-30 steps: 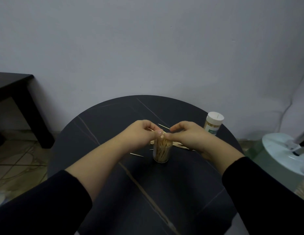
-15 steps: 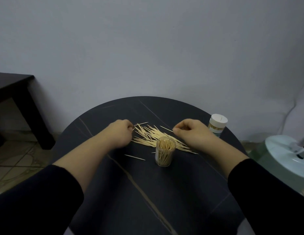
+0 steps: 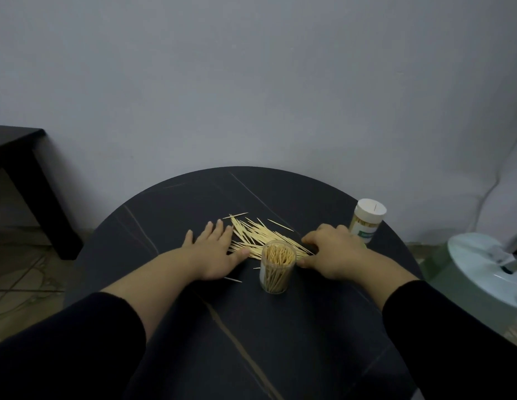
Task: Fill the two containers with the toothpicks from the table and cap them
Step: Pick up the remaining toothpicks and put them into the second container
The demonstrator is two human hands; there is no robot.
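Observation:
A pile of loose toothpicks lies on the round black table. In front of it stands an uncapped clear container, nearly full of upright toothpicks. My left hand lies flat on the table with fingers spread, its thumb touching the pile's left edge. My right hand rests on the table with curled fingers at the pile's right end, just right of the open container. A second container with a white cap stands at the table's right edge behind my right hand.
A single toothpick lies near my left wrist. A dark side table stands at the far left by the wall. A pale round appliance base sits on the floor to the right of the table.
Both hands left the open container's mouth and moved apart down to the table. The left hand opened flat beside the pile; the right hand lowered onto the pile's right end.

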